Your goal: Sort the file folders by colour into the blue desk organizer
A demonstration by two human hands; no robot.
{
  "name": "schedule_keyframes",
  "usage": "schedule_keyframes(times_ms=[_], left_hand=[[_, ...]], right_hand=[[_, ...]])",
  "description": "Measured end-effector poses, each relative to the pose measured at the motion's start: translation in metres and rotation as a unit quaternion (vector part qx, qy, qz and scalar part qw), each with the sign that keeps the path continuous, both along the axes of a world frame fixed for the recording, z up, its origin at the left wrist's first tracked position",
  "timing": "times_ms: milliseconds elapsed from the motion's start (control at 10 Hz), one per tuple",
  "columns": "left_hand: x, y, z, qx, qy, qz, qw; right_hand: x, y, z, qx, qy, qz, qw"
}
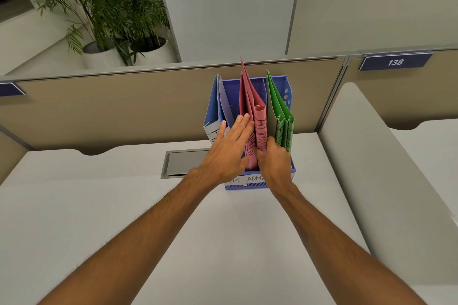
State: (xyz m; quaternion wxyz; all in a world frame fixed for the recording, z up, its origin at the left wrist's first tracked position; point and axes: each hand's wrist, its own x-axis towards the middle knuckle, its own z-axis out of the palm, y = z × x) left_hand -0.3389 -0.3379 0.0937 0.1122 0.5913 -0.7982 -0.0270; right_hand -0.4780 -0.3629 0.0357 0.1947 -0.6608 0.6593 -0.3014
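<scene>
Already the pink folders (260,129) stand in the organizer's (257,88) middle slot — left hand (226,153) flat, fingers straight against them, right hand (273,161) pinching their front edge. Blue folders (210,109) lean just beyond the left fingertips — a careless shove could tip them out.

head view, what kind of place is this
Most likely an open-plan office cubicle: low beige partition panels behind a white desk, a numbered plate reading 138, and a blue desk organizer holding labelled folders.
</scene>
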Motion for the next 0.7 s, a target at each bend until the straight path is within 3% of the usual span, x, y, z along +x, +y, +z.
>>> schedule_keyframes(times_ms=[300,400,700], left_hand=[[-0.001,0.001,-0.001,0.002,0.019,0.003,1.0],[0.001,0.0,0.001,0.003,0.012,-0.003,1.0],[0.005,0.024,0.033,-0.047,0.021,0.039,0.998]], right_hand=[[-0.006,0.0,-0.014,0.112,0.0,0.04,0.993],[-0.011,0.005,-0.007,0.109,0.016,0.042,0.993],[-0.026,0.024,0.069,-0.112,0.054,0.096,0.988]])
